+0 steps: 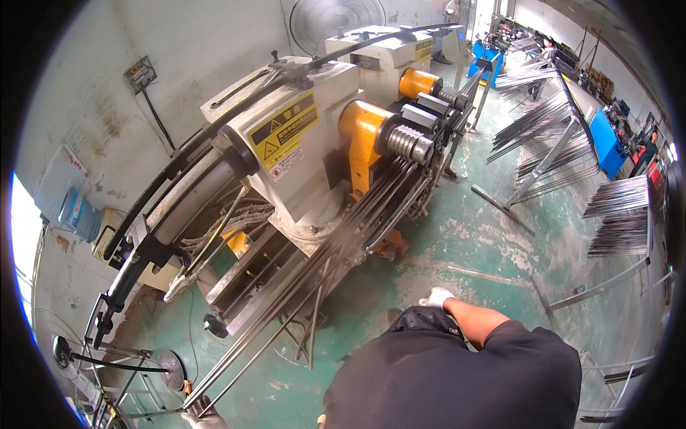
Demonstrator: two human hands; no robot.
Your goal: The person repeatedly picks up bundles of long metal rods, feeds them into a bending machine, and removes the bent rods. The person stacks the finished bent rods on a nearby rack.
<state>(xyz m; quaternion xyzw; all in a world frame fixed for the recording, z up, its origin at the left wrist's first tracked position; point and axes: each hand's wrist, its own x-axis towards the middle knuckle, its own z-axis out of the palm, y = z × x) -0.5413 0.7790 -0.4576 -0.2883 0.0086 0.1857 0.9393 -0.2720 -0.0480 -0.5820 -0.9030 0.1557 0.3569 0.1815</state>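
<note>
My left hand (205, 417), in a pale glove, is at the lower left edge. Its fingers close on the near ends of long thin metal rods (268, 309). The bundle slants up to the right, across the front of a white machine (304, 186) and past its orange-covered head (362, 136) with a ridged metal roller (411, 145). Part of the bundle is blurred. In front of my waist, my right hand (437, 297), in a white glove, is held away from the rods. Its fingers look curled, and nothing shows in them.
A second white machine (379, 61) stands behind the first. Racks at the right carry many bent thin rods (547, 129). A metal stand leg (504, 209) rests on the worn green floor (457, 236). At the lower left is a round-based stand (170, 370). People are far off at the right.
</note>
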